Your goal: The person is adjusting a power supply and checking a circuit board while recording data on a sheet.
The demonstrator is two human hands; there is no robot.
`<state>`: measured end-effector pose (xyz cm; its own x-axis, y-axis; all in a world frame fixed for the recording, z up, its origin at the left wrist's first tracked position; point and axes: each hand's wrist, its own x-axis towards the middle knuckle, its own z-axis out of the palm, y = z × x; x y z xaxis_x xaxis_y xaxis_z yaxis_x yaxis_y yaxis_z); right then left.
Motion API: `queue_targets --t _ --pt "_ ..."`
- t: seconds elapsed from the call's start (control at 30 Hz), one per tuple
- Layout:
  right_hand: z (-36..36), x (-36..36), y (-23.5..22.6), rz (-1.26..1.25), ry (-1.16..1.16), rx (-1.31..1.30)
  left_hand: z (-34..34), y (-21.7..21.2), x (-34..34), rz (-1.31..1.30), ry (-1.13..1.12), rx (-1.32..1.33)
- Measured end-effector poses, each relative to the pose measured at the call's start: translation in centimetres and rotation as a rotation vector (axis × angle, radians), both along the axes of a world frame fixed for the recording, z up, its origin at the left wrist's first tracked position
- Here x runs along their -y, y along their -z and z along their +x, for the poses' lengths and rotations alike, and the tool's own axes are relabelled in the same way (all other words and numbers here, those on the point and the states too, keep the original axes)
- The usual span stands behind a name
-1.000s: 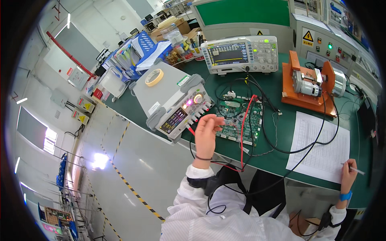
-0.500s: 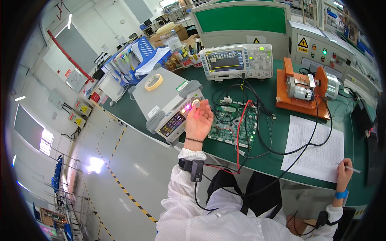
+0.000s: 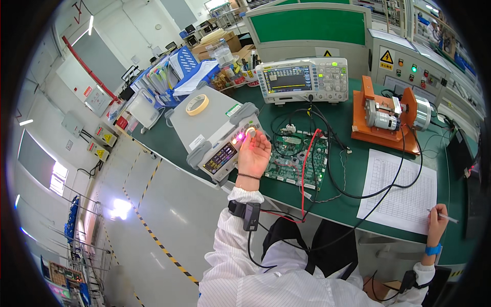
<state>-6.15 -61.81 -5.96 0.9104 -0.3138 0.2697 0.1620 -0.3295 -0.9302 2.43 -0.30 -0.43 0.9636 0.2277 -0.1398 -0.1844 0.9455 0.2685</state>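
Note:
At the left of the bench, the fingertips of my left hand [image 3: 254, 156] are closed on a round lit knob [image 3: 250, 132], palm turned up. That knob sits on the front panel of a grey bench power supply [image 3: 204, 125], beside glowing buttons and a small colour screen [image 3: 220, 157]. Far to the right, my right hand [image 3: 436, 222] grips a slim pale pen [image 3: 450, 218] at the edge of a printed table sheet [image 3: 391, 192]. Between my hands lies a green circuit board [image 3: 302, 166] with a red lead [image 3: 305, 169] running across it.
Behind the board stands an oscilloscope [image 3: 304, 81]. An orange motor stand [image 3: 365, 134] is at its right. Black cables [image 3: 353, 194] loop over the bench and the sheet. A tape roll [image 3: 197, 105] rests on the power supply; blue file holders [image 3: 179, 64] stand behind it.
The whole scene has shifted very slightly in view. My left hand stays at the knob and my right hand stays with the pen at the sheet's edge.

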Motion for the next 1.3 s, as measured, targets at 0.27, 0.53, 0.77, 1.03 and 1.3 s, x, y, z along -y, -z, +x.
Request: queue_targets --t 0.27,0.53,0.77,1.03,1.3 --pt "-0.2 -0.1 0.0 0.04 0.005 -0.009 -0.3 -0.4 0.2 -0.033 0.051 0.008" --pt "-0.1 -0.1 -0.3 -0.009 0.007 -0.008 -0.3 -0.3 0.1 -0.001 0.058 0.043" --pt "-0.1 0.0 0.0 -0.041 0.011 0.027 0.0 0.1 0.5 -0.097 0.046 0.13" --pt "-0.2 -0.3 -0.3 0.001 0.006 0.001 0.1 0.3 0.7 -0.115 0.064 0.201" --pt "-0.2 -0.5 -0.3 -0.001 0.014 0.004 -0.4 -0.3 1.4 -0.11 0.084 0.248"
